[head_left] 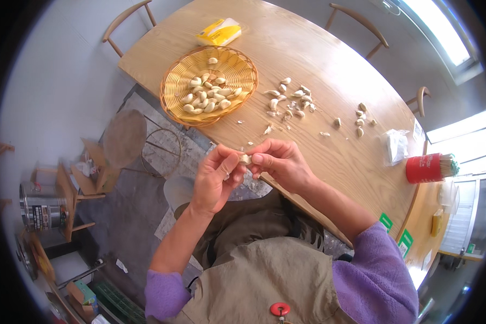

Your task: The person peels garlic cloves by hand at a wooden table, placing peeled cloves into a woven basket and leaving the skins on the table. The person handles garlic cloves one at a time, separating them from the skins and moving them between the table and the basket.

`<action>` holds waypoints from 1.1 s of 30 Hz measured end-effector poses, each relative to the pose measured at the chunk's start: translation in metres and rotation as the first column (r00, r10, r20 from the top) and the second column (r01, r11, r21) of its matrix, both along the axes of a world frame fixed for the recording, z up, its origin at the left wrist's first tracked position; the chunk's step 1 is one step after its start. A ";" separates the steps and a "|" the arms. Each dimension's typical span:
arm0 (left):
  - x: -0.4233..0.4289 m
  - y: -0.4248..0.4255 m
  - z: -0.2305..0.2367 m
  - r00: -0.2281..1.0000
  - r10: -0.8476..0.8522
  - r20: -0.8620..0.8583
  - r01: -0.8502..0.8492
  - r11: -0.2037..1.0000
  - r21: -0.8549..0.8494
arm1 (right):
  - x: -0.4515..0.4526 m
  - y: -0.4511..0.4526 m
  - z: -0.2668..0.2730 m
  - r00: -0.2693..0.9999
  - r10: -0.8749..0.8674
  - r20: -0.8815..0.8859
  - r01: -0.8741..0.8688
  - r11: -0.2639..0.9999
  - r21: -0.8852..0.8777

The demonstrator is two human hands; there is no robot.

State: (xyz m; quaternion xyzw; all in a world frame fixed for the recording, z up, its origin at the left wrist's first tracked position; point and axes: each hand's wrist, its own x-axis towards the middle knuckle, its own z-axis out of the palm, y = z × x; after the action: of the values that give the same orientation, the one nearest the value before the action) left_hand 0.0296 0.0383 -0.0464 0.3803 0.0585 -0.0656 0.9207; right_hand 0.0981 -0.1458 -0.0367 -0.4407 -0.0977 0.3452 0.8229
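Between my two hands, over the near edge of the table, is one garlic clove [245,159]. My left hand [218,174] pinches it between thumb and fingers from one side. Thumb and forefinger of my right hand [282,164] grip its other end. Beyond my left hand stands a woven wicker basket [249,69] holding a heap of pale garlic cloves [210,95]. Right of the basket, unpeeled cloves [297,97] lie on the wood among flakes of papery skin [268,128]. A smaller group of cloves [361,119] lies farther right.
A yellow tissue pack [220,32] lies behind the basket on the wooden table [275,40]. To the right are a clear plastic bag [396,146] and a red can of wooden sticks [424,168]. A round stool [125,137] stands on the floor at left.
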 end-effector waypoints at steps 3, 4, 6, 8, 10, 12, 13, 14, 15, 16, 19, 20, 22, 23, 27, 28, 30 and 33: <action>-0.003 0.008 -0.001 0.999 0.038 0.035 -0.038 0.999 0.002 | -0.003 0.006 -0.004 0.997 -0.032 -0.077 0.035 0.999 0.033; -0.002 0.009 -0.002 0.987 0.092 0.131 -0.124 0.958 0.258 | -0.002 0.008 -0.005 0.997 -0.044 -0.059 0.044 0.999 -0.005; -0.003 0.009 -0.004 0.936 0.098 0.338 -0.299 0.730 0.615 | -0.002 0.010 -0.006 0.998 -0.056 -0.037 0.054 0.997 -0.063; -0.006 0.011 -0.004 0.940 0.094 0.327 -0.292 0.719 0.631 | -0.001 0.012 -0.008 0.997 -0.028 0.078 0.037 0.992 -0.122; -0.009 0.013 -0.003 0.963 0.095 0.251 -0.231 0.770 0.595 | -0.001 0.012 -0.009 0.993 0.000 0.117 0.016 0.991 -0.129; -0.009 0.013 -0.002 0.983 0.101 0.152 -0.165 0.842 0.513 | -0.001 0.012 -0.010 0.996 0.020 0.087 -0.013 0.997 -0.082; -0.009 0.014 -0.002 0.979 0.104 0.174 -0.181 0.835 0.519 | -0.001 0.011 -0.010 1.000 0.020 0.006 -0.020 0.999 -0.029; -0.008 0.013 -0.001 0.971 0.115 0.209 -0.208 0.837 0.507 | 0.000 0.011 -0.010 0.997 0.023 -0.073 -0.021 0.999 0.024; -0.006 0.011 -0.001 0.962 0.124 0.243 -0.233 0.838 0.494 | 0.000 0.010 -0.010 0.988 0.026 -0.153 -0.014 0.997 0.077; -0.004 0.010 -0.001 0.954 0.127 0.270 -0.259 0.802 0.538 | 0.000 0.009 -0.009 0.992 0.013 -0.127 -0.010 1.000 0.025; -0.001 0.010 0.003 0.932 0.127 0.341 -0.334 0.670 0.663 | 0.000 0.006 -0.006 0.981 0.017 0.194 0.029 0.972 -0.232; 0.000 0.012 0.005 0.927 0.125 0.353 -0.352 0.616 0.705 | -0.003 0.003 -0.005 0.895 0.083 0.439 0.096 0.925 -0.369; 0.004 0.018 0.010 0.899 0.110 0.424 -0.424 0.462 0.779 | -0.007 -0.003 -0.002 0.597 0.249 0.763 0.267 0.834 -0.482; 0.009 0.022 0.011 0.872 0.088 0.481 -0.478 0.363 0.800 | -0.008 -0.006 -0.002 0.551 0.264 0.792 0.278 0.836 -0.473; 0.052 0.049 0.014 0.784 -0.001 0.620 -0.619 -0.054 0.783 | 0.004 -0.030 -0.001 0.561 0.236 0.793 0.373 0.783 -0.497; 0.066 0.056 0.014 0.790 0.006 0.613 -0.608 -0.116 0.786 | 0.016 -0.036 -0.002 0.598 0.182 0.781 0.430 0.749 -0.504; 0.085 0.061 0.012 0.786 -0.004 0.619 -0.608 -0.187 0.771 | 0.046 -0.049 -0.003 0.560 0.144 0.816 0.591 0.620 -0.515; 0.100 0.055 0.008 0.751 -0.060 0.658 -0.654 -0.211 0.727 | 0.085 -0.075 -0.001 0.485 0.211 0.849 0.750 0.398 -0.528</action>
State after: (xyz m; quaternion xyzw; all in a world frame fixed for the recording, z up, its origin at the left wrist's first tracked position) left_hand 0.1292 0.0929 -0.0380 0.8976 -0.0440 0.3333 0.2851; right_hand 0.1833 -0.2208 -0.0381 -0.9080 -0.1905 -0.0776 0.3651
